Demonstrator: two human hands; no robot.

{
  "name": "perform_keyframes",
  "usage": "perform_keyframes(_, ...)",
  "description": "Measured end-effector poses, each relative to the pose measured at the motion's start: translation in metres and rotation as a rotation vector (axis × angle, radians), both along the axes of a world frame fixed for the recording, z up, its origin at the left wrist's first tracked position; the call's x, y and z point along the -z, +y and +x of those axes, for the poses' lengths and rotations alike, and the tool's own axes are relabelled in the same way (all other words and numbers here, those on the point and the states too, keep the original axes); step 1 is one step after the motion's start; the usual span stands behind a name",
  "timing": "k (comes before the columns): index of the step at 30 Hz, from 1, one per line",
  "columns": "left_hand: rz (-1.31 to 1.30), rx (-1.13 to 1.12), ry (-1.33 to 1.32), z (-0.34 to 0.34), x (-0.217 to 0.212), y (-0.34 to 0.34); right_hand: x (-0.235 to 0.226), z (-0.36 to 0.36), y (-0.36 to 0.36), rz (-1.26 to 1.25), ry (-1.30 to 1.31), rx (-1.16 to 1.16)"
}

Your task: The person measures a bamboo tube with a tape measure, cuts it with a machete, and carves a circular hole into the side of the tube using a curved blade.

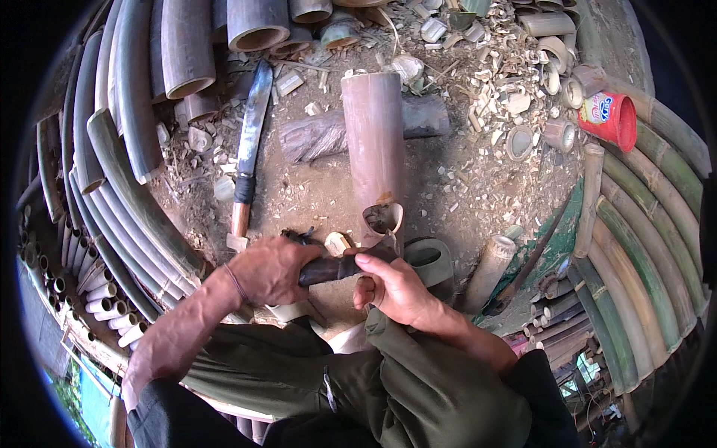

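Low in front of my lap, a dark, smooth, elongated piece (pixel 327 271) lies across between my hands; its kind I cannot make out. My left hand (pixel 270 270) is closed around its left end. At the other end, my right hand (pixel 397 290) grips it with the thumb on top and the fingers curled. Just beyond the hands, a thick bamboo tube (pixel 373 138) rests over a short log (pixel 310 138), its near end broken open. A pale cut bamboo piece (pixel 337 243) sits close to the fingers. Left of the tube lies a machete (pixel 252 123) with a wooden handle.
Long bamboo poles (pixel 123 179) are stacked along the left, with split green ones (pixel 650 216) at the right. Wood chips (pixel 504 82) litter the dirt floor. A red container (pixel 616 122) lies at the far right. One upright bamboo section (pixel 489 272) stands right of my hands.
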State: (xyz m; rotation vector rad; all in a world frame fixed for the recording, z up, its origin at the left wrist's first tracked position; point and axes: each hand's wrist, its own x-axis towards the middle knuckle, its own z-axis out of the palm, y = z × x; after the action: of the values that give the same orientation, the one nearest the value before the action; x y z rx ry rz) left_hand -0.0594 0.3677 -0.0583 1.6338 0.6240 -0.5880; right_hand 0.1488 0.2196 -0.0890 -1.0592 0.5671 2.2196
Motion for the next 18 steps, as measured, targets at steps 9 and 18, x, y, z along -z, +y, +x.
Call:
perform_keyframes(9,-0.327,-0.682,0.18,0.032,0.033,-0.155,0.001,0.004,0.005,0.167,-0.716,-0.562)
perform_keyframes(18,-0.117,-0.457,0.347,0.063,0.013,-0.159,0.015,0.009,-0.023,0.411,-0.904,-0.61)
